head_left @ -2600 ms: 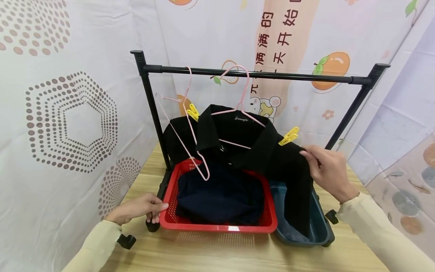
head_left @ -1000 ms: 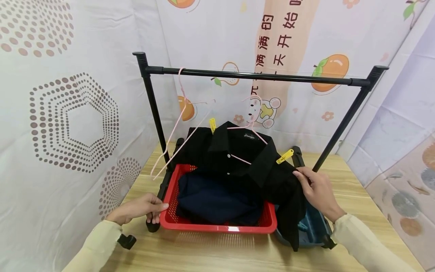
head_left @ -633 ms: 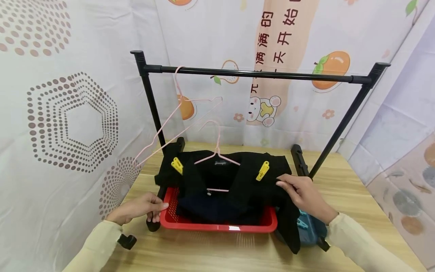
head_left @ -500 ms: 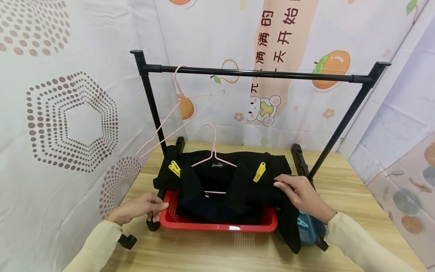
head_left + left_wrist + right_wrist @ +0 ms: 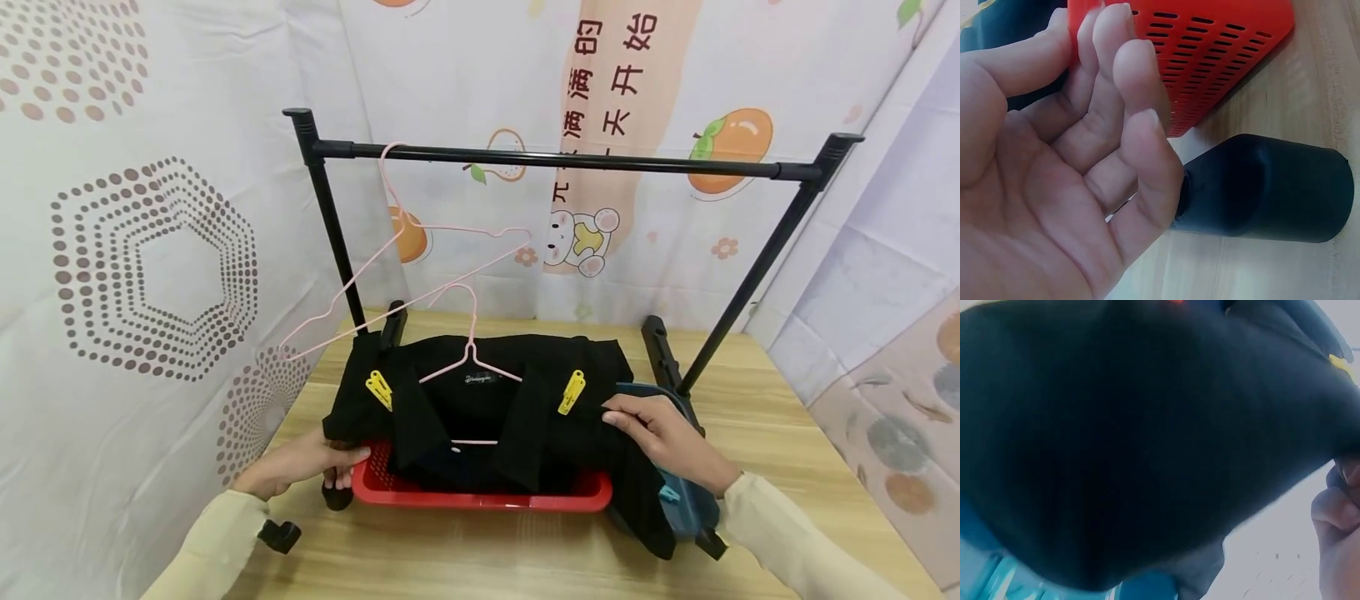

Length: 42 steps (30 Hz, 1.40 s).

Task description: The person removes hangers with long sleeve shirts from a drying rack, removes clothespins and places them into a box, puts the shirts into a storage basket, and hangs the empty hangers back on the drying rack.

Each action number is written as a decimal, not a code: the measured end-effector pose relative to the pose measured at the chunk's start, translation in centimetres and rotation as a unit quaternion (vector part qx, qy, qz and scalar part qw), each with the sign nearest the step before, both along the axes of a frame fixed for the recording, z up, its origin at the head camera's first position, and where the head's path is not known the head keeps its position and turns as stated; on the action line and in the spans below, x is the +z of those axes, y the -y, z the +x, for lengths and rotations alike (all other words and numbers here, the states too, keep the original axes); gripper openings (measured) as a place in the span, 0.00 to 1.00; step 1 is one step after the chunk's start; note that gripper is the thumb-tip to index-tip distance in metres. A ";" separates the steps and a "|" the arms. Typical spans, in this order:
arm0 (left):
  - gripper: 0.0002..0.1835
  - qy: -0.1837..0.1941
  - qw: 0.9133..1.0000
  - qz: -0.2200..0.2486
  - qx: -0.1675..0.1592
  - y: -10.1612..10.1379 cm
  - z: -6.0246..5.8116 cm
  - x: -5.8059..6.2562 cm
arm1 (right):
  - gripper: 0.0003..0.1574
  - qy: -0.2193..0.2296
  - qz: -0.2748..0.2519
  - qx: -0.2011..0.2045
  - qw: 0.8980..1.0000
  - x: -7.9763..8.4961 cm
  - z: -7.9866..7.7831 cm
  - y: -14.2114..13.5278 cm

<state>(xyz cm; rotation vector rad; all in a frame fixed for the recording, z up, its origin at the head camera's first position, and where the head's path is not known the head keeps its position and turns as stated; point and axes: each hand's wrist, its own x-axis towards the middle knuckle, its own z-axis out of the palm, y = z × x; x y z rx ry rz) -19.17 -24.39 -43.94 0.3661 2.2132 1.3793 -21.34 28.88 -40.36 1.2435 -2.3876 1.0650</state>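
A black collared shirt [image 5: 585,437] lies spread over the red basket [image 5: 480,502], its collar toward the front. Inside its neck is a pink hanger [image 5: 472,346], the hook standing free below the rail. Yellow clothespins [image 5: 572,392] clip both shoulders. My right hand [image 5: 671,437] pinches the shirt near the sleeve at the right; in the right wrist view the dark sleeve [image 5: 1116,444] fills most of the picture. With thumb and fingers my left hand [image 5: 303,461] grips the basket's left rim, and the left wrist view shows the slotted basket wall [image 5: 1210,47] beyond my fingers.
A black rack's rail [image 5: 600,161] crosses above, with another pink hanger [image 5: 402,215] hooked on its left part. Right of the basket, a blue basin [image 5: 693,508] holds light-blue clothespins [image 5: 669,494], partly under the sleeve. A black rack foot [image 5: 1266,187] lies near my left hand.
The shirt's hanger has come off the rail, and my right hand has brought the shirt down and leftward over the basket. The other hanger has swung round. My left hand stays on the rim.
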 end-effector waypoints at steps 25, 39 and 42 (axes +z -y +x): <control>0.13 -0.388 0.916 -0.100 0.018 0.8 -0.6 2.8 | 0.17 -0.070 0.030 -0.036 0.996 -4.1 -1.4 -0.3; 0.10 -0.393 0.916 -0.049 -0.066 -1.0 -1.2 2.1 | 0.13 -0.136 0.037 -0.032 0.989 -3.4 -1.6 -0.4; 0.09 -0.395 0.914 -0.029 -0.083 -1.2 -1.3 2.1 | 0.09 -0.159 0.047 -0.033 0.986 -3.3 -1.7 -0.6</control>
